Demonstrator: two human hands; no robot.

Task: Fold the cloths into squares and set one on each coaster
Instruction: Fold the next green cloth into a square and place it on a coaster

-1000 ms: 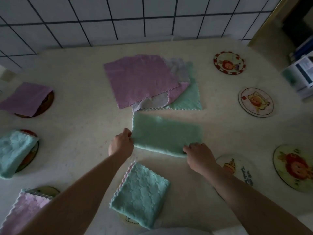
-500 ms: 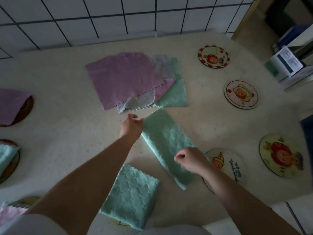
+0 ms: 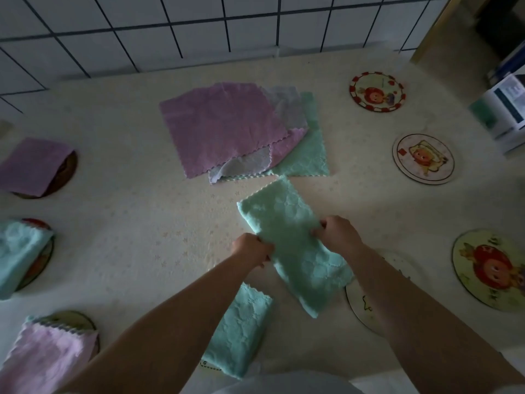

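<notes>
Pinching the long edges of a half-folded mint cloth [image 3: 292, 245] at centre, the left hand [image 3: 251, 248] and right hand [image 3: 338, 233] grip opposite sides. Unfolded cloths [image 3: 227, 132] lie at 12 o'clock on the cream speckled surface [image 3: 127, 223]; cartoon coasters [image 3: 423, 158] sit at 2 o'clock, their writing unreadable, below a white tiled wall [image 3: 199, 21].

The mint cloth [image 3: 289, 245] I pinch between my left hand [image 3: 251, 249] and right hand [image 3: 338, 233] is soft, fluffy microfibre, matt, with an embossed pattern and scalloped edges. The purple cloth [image 3: 218, 129] on the far pile has the same plush nap. The table [image 3: 127, 223] looks matt and faintly speckled. The coasters at right [image 3: 423, 159] look smooth and printed, slightly glossy. The far wall [image 3: 199, 21] is smooth, glazed tile.
</notes>
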